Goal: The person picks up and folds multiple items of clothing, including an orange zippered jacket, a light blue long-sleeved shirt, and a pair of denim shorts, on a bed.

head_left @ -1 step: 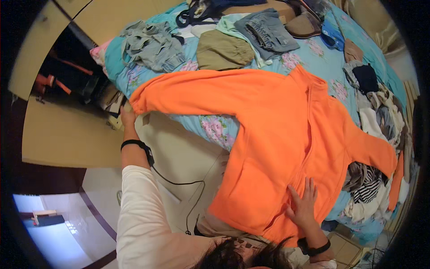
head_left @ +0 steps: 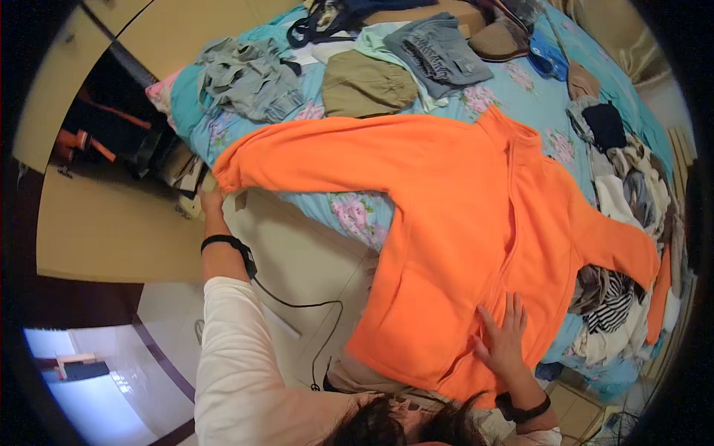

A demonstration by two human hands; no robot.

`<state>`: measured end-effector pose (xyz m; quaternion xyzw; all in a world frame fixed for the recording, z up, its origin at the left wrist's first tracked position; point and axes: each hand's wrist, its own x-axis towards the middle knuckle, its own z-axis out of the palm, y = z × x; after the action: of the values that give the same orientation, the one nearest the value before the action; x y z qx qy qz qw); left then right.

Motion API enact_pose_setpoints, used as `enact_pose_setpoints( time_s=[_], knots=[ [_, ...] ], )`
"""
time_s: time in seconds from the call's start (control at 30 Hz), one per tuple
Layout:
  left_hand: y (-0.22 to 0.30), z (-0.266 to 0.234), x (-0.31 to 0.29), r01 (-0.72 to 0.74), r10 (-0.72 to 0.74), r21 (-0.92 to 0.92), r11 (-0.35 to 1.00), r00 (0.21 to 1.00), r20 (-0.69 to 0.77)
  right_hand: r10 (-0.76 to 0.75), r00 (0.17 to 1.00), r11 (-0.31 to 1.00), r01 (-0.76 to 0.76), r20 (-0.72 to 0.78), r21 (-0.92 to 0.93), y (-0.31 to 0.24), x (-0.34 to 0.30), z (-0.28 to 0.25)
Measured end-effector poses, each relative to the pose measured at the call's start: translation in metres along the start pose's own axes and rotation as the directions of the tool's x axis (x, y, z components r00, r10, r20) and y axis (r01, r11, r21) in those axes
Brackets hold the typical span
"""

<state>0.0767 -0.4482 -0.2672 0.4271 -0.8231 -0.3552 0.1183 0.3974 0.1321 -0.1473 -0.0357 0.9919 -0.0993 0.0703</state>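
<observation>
The orange jacket (head_left: 446,245) lay spread front-up over the near side of the bed (head_left: 524,100), its lower part reaching past the edge. The left hand (head_left: 212,201) kept a narrow grip, holding the cuff (head_left: 229,177) of the outstretched sleeve. The right hand (head_left: 506,340) rested flat on the lower front, its grip wide. Beyond the jacket lay a brown garment (head_left: 370,85); rightward, a clothes pile (head_left: 613,195).

Jacket (head_left: 446,267): brightly lit
Cabinet interior (head_left: 123,78): dark shadow
Glossy surface (head_left: 89,409), lower left: cool bluish-white glare
Tiled floor (head_left: 297,241): soft shadow
Bed (head_left: 528,108): right edge bowed near blackened rim
Farther clothes (head_left: 439,52): detail slightly soft
</observation>
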Motion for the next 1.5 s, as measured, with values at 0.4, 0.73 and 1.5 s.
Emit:
enact_pose_setpoints(
  time_s=[0.4,0.73,1.5],
  knots=[
    [0.047,0.008,0.011,0.147,-0.047,-0.92,0.364,0.989,0.139,0.006,1.0,1.0,-0.006,0.005,0.02,-0.002,0.001,-0.007],
    [0.323,-0.03,-0.297,-0.365,0.924,-0.892,0.266,0.361,0.127,-0.027,0.996,0.996,0.034,-0.083,0.081,0.01,-0.008,0.003],
    [0.195,0.069,-0.351,-0.983,0.927,-0.054,0.174,0.146,0.345,0.492,0.856,0.554,-0.165,-0.161,0.816,0.228,0.127,-0.041]
  ],
)
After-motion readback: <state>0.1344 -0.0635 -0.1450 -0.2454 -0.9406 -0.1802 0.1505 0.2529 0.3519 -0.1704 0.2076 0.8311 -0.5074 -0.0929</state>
